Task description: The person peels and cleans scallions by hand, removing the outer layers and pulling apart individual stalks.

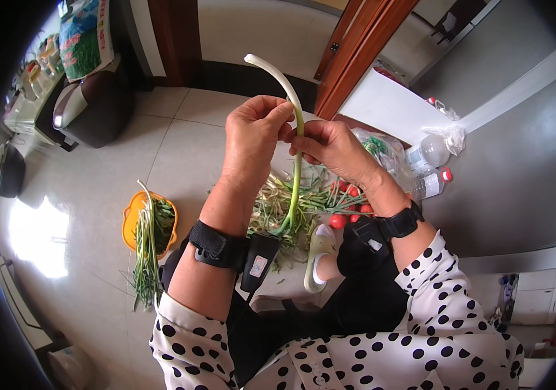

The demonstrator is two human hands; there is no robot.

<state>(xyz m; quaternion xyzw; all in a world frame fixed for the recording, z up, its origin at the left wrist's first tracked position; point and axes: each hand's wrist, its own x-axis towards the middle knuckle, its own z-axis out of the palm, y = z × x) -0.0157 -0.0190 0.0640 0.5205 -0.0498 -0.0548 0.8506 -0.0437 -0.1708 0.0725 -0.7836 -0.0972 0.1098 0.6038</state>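
A long green onion (297, 168), white at its upper end and green below, hangs curved between my hands. My left hand (260, 127) pinches its pale stalk between thumb and fingers. Just below and to the right, my right hand (326, 141) grips the same stalk. Beneath them a heap of green onion leaves and peelings (273, 207) lies on the tiled floor. Off to the left, several green onions (147, 248) lie across an orange plastic basket (133, 214) that also holds leafy greens (163, 222).
Red tomatoes (338, 221) lie right of the heap, near my slippered foot (319, 258). Beyond them are a plastic bag of greens (380, 146) and clear plastic bottles (426, 185). A dark bin-like container (95, 114) stands at upper left, and a wooden door frame (356, 53) rises ahead.
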